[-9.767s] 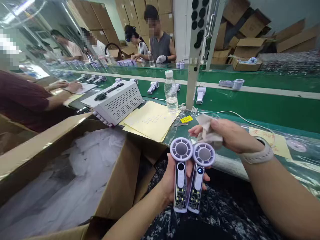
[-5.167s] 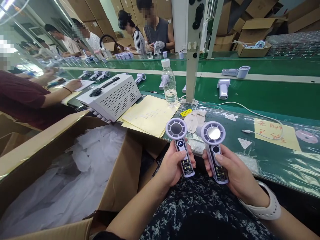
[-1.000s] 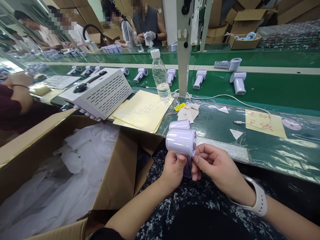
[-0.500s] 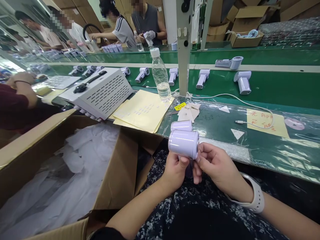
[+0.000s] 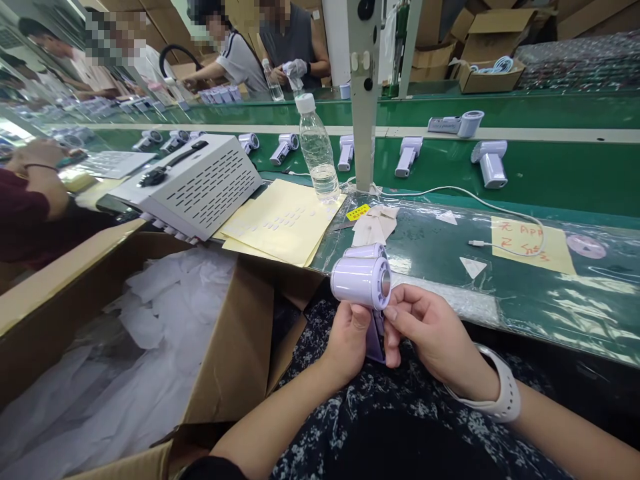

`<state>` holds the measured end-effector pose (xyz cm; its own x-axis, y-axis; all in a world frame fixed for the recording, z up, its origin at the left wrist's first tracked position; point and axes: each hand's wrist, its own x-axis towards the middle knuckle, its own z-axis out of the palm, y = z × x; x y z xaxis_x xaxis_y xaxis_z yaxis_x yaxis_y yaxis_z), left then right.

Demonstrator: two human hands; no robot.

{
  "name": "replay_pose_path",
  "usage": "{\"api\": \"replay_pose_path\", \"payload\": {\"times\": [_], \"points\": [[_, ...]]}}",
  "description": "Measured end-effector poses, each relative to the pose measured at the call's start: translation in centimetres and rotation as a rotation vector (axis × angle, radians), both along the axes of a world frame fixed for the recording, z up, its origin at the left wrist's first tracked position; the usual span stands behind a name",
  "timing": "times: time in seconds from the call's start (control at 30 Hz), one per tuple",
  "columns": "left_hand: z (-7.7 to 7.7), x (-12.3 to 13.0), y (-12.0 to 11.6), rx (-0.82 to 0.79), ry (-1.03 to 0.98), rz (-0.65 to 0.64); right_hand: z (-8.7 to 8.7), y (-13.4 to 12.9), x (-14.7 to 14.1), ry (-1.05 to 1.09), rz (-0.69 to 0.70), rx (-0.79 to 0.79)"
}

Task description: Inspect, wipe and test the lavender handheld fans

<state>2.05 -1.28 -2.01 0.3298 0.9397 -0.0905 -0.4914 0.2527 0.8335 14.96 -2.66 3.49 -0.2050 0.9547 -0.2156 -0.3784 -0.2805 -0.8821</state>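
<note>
head view: both hands' fingers clamped on 2 fans, cardboard box left, water bottle beyond.

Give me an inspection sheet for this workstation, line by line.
Surface: green bench under clear plastic film.
Job's things: two lilac handheld fans, held together, heads turned sideways.
Clutter: water bottle, yellow sheets, white vented box, cloth.
Hands: left hand and right hand both grip the fan handles.
Cables: white cable lying loose on the bench.
Surroundings: open carton of white wrap; conveyor belt carrying fans; other people working.
</note>
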Motion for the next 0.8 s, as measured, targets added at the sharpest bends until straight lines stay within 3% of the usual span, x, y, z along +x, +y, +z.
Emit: {"api": "replay_pose_path", "payload": {"times": [0.17,0.33,0.53,0.63,0.8], "points": [[1.2,-0.1,0.4,-0.162,-0.027,0.152,-0.5,0.0,-0.1,0.115,0.024,0.012],[2.9,-0.3,1.0,-0.393,-0.281,-0.056,0.0,-0.5,-0.1,0.295,0.033,0.164],[3.0,-0.5,1.0,-0.396,-0.370,-0.163,0.6,-0.7,0.9,0.117,-0.110,0.273],[2.9,-0.5,1.0,-0.388,-0.346,-0.151,0.2,-0.3,1.4,0.017,-0.188,0.280],[3.2,-0.6,1.2,-0.359,-0.288,-0.078,0.0,0.5,2.3,-0.205,-0.186,0.321]]}}
